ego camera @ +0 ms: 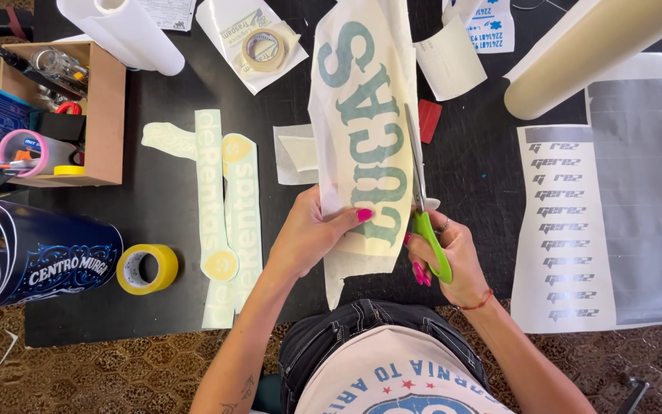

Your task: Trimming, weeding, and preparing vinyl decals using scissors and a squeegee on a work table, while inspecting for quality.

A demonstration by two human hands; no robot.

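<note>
1. A person leans over a black worktop [162,199], seen from a head camera looking down at both bare hands.
2. The left hand [308,234] grips a long cream decal sheet [362,115] with large teal letters, fingers [350,218] clamped on its lower left edge, thumb across the front.
3. The sheet is held up over the middle of the worktop, its far end reaching toward the top of the view and its near end hanging just below the hands.
4. The right hand [446,257] holds scissors [421,192] with green handles, fingers closed through the loops; the blades run along the sheet's right edge, pointing away from the person.
5. The blades look nearly together, though how far they part cannot be told.
6. Left of the sheet lie pale yellow strip decals [227,207], flat on the worktop and side by side.
7. A yellow tape roll [147,268] lies near the front left edge, beside a dark printed roll [40,261].
8. A cardboard box [105,115] of tools stands at the far left.
9. A white paper roll [128,31] lies above the box.
10. A clear tape roll [264,50] rests on a printed paper at the top.
11. To the right, a grey sheet [565,230] of repeated small decals lies flat, well apart from the hands.
12. A beige roll [591,54] crosses the top right corner.
13. A small red piece [429,119] lies just right of the blades.
</note>
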